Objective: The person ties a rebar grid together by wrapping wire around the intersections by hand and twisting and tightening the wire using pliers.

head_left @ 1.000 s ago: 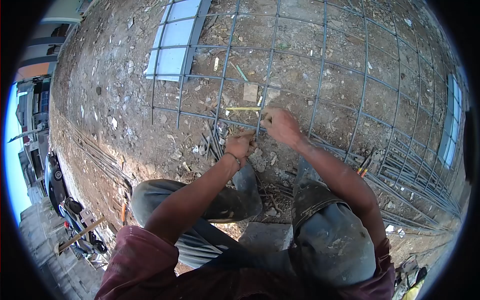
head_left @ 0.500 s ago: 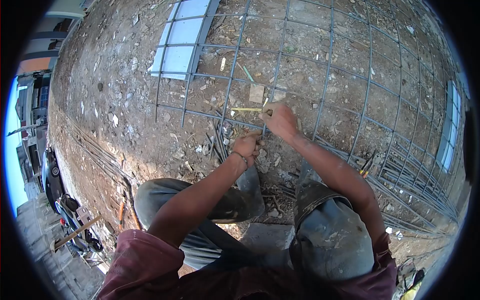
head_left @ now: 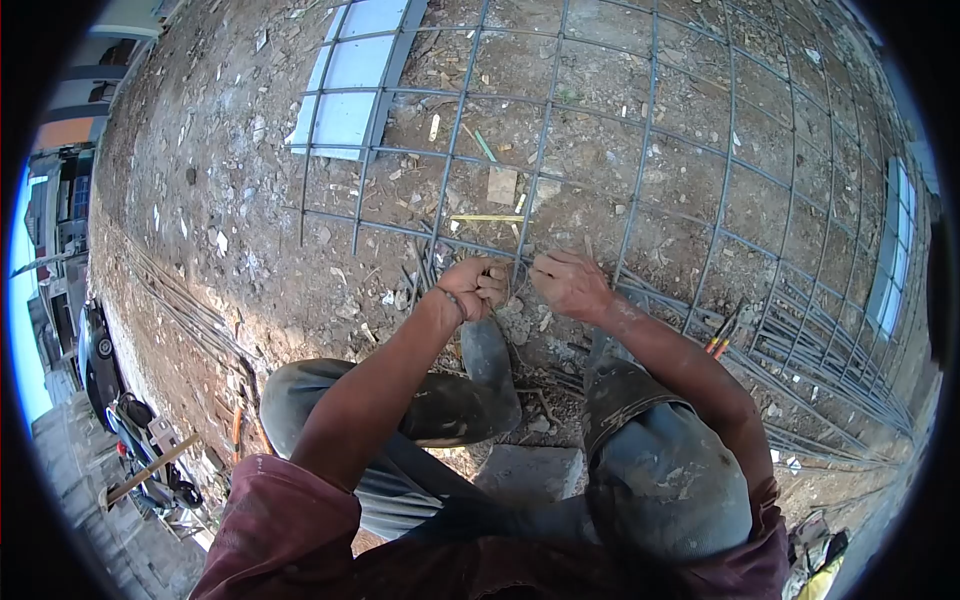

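Note:
A grid of steel reinforcing bars [head_left: 548, 102] spreads out in front of me, its near edge just beyond my hands. My left hand [head_left: 474, 284] is closed, fingers curled, beside the crossing at that near edge. A thin wire [head_left: 509, 296] appears to come out of its fingers and hang toward the ground. On the other side of the same crossing, my right hand [head_left: 574, 284] has its fingers bent together close to the bar. Whatever its fingertips pinch is hidden or too small to make out.
A white panel [head_left: 345, 90] lies beneath the grid at upper left, another panel [head_left: 896, 245] at far right. Loose bars [head_left: 820, 350] lie to the right near orange-handled pliers [head_left: 722, 335]. More rods [head_left: 190, 300] lie left. A yellow strip [head_left: 487, 217] rests ahead.
My right hand has come back toward me, from over the yellow strip to the near edge bar. The left hand has shifted slightly left and remains closed.

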Motion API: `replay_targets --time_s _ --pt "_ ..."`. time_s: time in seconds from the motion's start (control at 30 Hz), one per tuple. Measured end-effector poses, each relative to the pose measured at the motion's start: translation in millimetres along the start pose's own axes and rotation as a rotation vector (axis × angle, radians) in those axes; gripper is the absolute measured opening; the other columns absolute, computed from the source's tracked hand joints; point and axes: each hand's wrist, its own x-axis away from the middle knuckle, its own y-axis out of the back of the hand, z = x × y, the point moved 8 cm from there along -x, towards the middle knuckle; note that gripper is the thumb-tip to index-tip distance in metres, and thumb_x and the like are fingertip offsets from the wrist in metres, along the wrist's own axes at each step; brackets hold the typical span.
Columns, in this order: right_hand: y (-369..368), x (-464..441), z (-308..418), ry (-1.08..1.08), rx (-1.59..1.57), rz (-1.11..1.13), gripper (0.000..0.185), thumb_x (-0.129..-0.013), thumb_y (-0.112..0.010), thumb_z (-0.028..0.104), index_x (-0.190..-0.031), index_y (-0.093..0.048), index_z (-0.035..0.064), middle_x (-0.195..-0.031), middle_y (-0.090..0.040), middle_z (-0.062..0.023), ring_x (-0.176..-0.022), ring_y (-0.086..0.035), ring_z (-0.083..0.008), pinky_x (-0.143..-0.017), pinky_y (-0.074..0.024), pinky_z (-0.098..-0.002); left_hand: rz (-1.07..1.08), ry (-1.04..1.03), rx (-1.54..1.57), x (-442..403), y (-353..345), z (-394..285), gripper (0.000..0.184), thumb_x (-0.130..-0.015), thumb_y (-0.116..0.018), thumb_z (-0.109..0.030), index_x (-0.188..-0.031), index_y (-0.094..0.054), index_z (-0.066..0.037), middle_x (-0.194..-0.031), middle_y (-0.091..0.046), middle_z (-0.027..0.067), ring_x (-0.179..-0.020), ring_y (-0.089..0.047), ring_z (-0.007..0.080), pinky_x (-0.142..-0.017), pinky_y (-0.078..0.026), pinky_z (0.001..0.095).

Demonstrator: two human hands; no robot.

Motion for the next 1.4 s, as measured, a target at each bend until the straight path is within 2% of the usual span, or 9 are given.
replay_targets --time_s 0.07,0.4,0.7,0.77,0.87,0.9,0.97,1.07,1.4 --pt "-10.3 11.8 14.4 0.147 0.36 -0.07 0.011 -0.084 -0.066 0.01 -0.092 -0.068 0.003 -0.093 -0.057 -0.0066 -0.088 -0.059 -0.024 -0.079 -0.0455 -0.0402 0.015 0.001 0.044 -0.9 -3.5 3.1 0.018 -0.109 -0.042 -0.014 -0.101 -0.056 -0.008 -0.073 -0.05 -0.0027 -0.046 -0.038 0.0036 -0.039 -0.026 0.0203" --pt "-29.9 4.5 5.3 0.063 0.428 -0.055 0.009 -0.085 -0.064 0.014 -0.088 -0.067 0.0067 -0.095 -0.057 -0.0078 -0.088 -0.058 -0.0236 -0.078 -0.0454 -0.0395 -0.095 -0.11 -0.056 2.6 -9.5 4.2 0.013 -0.109 -0.043 -0.014 -0.104 -0.054 -0.01 -0.07 -0.05 -0.0023 -0.045 -0.037 0.004 -0.038 -0.025 0.0207" --pt "-17.5 -21.5 -51.6 -0.605 0.319 -0.084 0.02 -0.083 -0.061 0.009 -0.099 -0.069 0.0011 -0.104 -0.064 -0.0185 -0.091 -0.067 -0.0371 -0.075 -0.0531 -0.0521 -0.151 -0.178 -0.091 -6.3 3.8 4.6 0.012 -0.108 -0.046 -0.014 -0.11 -0.057 -0.011 -0.071 -0.05 -0.0029 -0.046 -0.036 0.004 -0.038 -0.024 0.0197" --pt "-51.0 -20.3 -68.1 -0.712 0.018 0.355 0.036 -0.081 -0.065 0.01 -0.115 -0.067 -0.0019 -0.105 -0.067 -0.0266 -0.089 -0.069 -0.0408 -0.076 -0.055 -0.0489 -0.148 -0.189 -0.102 -6.8 11.7 10.8 0.012 -0.108 -0.046 -0.013 -0.109 -0.058 -0.012 -0.071 -0.049 -0.0031 -0.046 -0.036 0.004 -0.038 -0.024 0.0198" --pt "-76.9 -29.5 -90.6 -0.694 -0.206 0.524 0.042 -0.078 -0.072 0.009 -0.117 -0.065 -0.0059 -0.096 -0.071 -0.0237 -0.085 -0.071 -0.0362 -0.074 -0.056 -0.0453 -0.094 -0.219 -0.139 -5.3 8.6 10.7 0.015 -0.108 -0.045 -0.012 -0.11 -0.06 -0.012 -0.072 -0.049 -0.0033 -0.047 -0.035 0.0042 -0.039 -0.025 0.0196" --pt "-79.3 -24.6 -94.0 -0.694 -0.208 0.527 0.042 -0.078 -0.072 0.009 -0.117 -0.065 -0.0059 -0.096 -0.071 -0.0237 -0.085 -0.071 -0.0362 -0.074 -0.056 -0.0453 -0.087 -0.218 -0.138 -3.7 7.5 11.5 0.017 -0.108 -0.044 -0.011 -0.113 -0.06 -0.012 -0.072 -0.049 -0.0032 -0.047 -0.035 0.0045 -0.04 -0.026 0.02" --pt "-76.9 -11.1 -105.5 -0.943 -1.091 0.139 0.026 -0.079 -0.073 -0.002 -0.105 -0.072 -0.0048 -0.096 -0.074 -0.018 -0.085 -0.074 -0.0285 -0.073 -0.0583 -0.0391 -0.078 -0.219 -0.137 -6.3 12.3 10.8 0.019 -0.108 -0.043 -0.011 -0.115 -0.061 -0.012 -0.073 -0.049 -0.003 -0.048 -0.035 0.0048 -0.041 -0.027 0.0203" --pt "-89.4 1.0 -126.1 -1.068 -1.291 -0.032 0.014 -0.073 -0.078 -0.001 -0.086 -0.073 -0.0063 -0.079 -0.07 -0.0101 -0.074 -0.069 -0.0224 -0.064 -0.054 -0.0373 -0.009 -0.22 -0.163 -10.0 16.2 11.7 0.031 -0.106 -0.045 -0.007 -0.132 -0.058 -0.018 -0.074 -0.052 0.0 -0.05 -0.037 0.0069 -0.043 -0.029 0.0212" --pt "-83.1 6.7 -132.4 -1.165 -0.881 -0.013 0.012 -0.075 -0.082 0.007 -0.083 -0.079 0.0002 -0.081 -0.076 -0.0115 -0.074 -0.071 -0.0199 -0.067 -0.0552 -0.0365 -0.017 -0.207 -0.142 -14.1 21.0 12.4 0.033 -0.107 -0.044 -0.009 -0.135 -0.057 -0.02 -0.077 -0.052 0.0005 -0.053 -0.038 0.0078 -0.046 -0.031 0.0221"
